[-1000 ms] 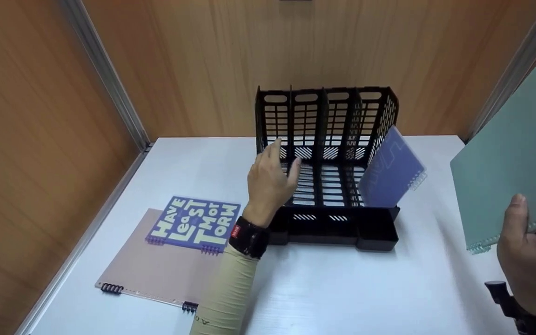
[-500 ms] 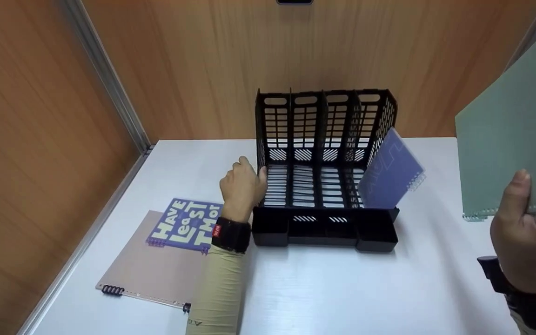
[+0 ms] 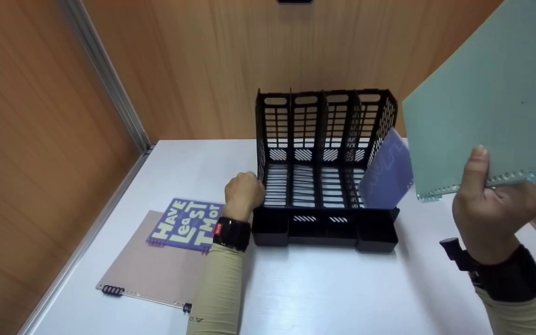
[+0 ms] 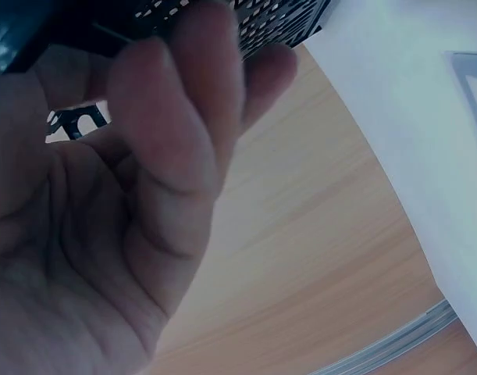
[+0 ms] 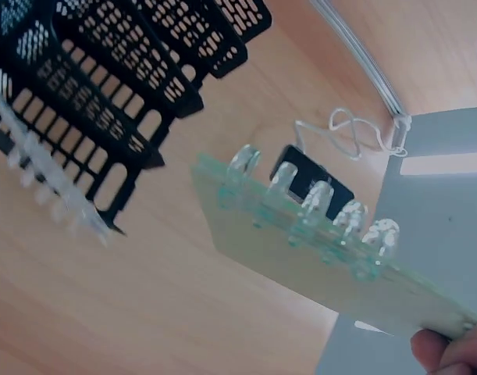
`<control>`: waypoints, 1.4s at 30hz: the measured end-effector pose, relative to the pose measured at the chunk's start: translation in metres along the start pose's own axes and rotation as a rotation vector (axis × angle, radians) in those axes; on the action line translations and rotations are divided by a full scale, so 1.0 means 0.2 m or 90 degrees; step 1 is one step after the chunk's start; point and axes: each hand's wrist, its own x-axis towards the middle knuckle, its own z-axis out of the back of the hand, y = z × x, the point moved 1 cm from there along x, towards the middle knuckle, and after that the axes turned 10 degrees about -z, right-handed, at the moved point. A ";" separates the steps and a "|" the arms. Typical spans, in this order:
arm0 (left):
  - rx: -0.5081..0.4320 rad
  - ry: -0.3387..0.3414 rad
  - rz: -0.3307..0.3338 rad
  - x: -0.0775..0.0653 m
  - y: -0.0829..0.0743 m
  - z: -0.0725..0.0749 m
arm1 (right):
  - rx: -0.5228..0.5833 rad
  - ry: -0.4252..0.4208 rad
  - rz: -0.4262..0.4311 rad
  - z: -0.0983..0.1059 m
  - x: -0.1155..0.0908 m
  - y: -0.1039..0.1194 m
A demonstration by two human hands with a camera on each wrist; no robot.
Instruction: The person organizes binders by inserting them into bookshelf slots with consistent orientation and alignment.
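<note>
My left hand [image 3: 244, 193] grips the left side of a black file rack [image 3: 326, 230], fingers curled in at its lower left wall. In the left wrist view, those bent fingers [image 4: 176, 148] overlap the rack's dark edge. To the right, my right hand [image 3: 491, 209] holds a mint-green spiral notebook [image 3: 486, 107] in the air, thumb flat on its cover near the clear rings. The right wrist view has this notebook [image 5: 300, 266] edge-on with its rings up. A small purple notebook [image 3: 386, 172] leans in the rack's rightmost slot, partly behind the green one.
On the left of the white table [image 3: 296, 288] a purple lettered notebook [image 3: 182, 225] lies on a larger pinkish-beige notebook [image 3: 156, 270] with black rings. My left forearm covers part of both. A wooden panel [image 3: 203, 70] stands behind the rack.
My left hand has moved left and down from over the rack to its left side, its fingers now curled. My right hand has brought the green notebook up and leftward, nearer the rack.
</note>
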 end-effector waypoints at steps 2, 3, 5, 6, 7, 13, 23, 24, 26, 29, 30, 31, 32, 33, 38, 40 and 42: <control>-0.006 -0.003 -0.010 0.00 0.00 -0.01 | -0.030 0.009 0.003 -0.03 -0.03 -0.01; -0.009 -0.005 -0.016 0.00 0.00 -0.01 | -0.045 0.015 0.002 -0.04 -0.05 -0.02; -0.010 -0.008 -0.023 0.00 -0.01 -0.02 | -0.073 0.027 0.007 -0.07 -0.08 -0.06; -0.010 -0.010 -0.026 0.00 -0.01 -0.02 | -0.083 0.035 0.008 -0.07 -0.10 -0.08; -0.008 -0.012 -0.029 0.00 -0.01 -0.03 | -0.091 0.043 0.006 -0.08 -0.11 -0.11; 0.015 -0.016 -0.038 0.00 -0.03 -0.04 | -0.140 0.107 0.013 -0.13 -0.20 -0.27; 0.034 -0.033 -0.053 -0.01 -0.05 -0.04 | -0.230 0.202 0.043 -0.16 -0.32 -0.44; 0.036 -0.033 -0.053 -0.01 -0.05 -0.04 | -0.232 0.206 0.046 -0.17 -0.33 -0.45; 0.038 -0.030 -0.053 -0.01 -0.05 -0.04 | -0.234 0.212 0.050 -0.18 -0.36 -0.47; 0.038 -0.026 -0.051 0.00 -0.05 -0.04 | -0.238 0.215 0.054 -0.19 -0.38 -0.50; 0.038 -0.024 -0.051 0.00 -0.05 -0.04 | -0.243 0.218 0.058 -0.19 -0.39 -0.51; 0.036 -0.023 -0.050 0.00 -0.05 -0.04 | -0.246 0.222 0.060 -0.19 -0.40 -0.52; 0.036 -0.023 -0.049 0.00 -0.05 -0.04 | -0.247 0.228 0.062 -0.20 -0.41 -0.52; 0.035 -0.021 -0.046 0.00 -0.05 -0.04 | -0.248 0.232 0.064 -0.20 -0.42 -0.53; 0.037 -0.019 -0.044 -0.01 -0.05 -0.04 | -0.261 0.247 0.066 -0.20 -0.47 -0.58; 0.037 -0.023 -0.044 -0.01 -0.05 -0.04 | -0.269 0.252 0.066 -0.19 -0.49 -0.60; 0.037 -0.028 -0.046 -0.01 -0.05 -0.04 | -0.273 0.257 0.065 -0.18 -0.50 -0.62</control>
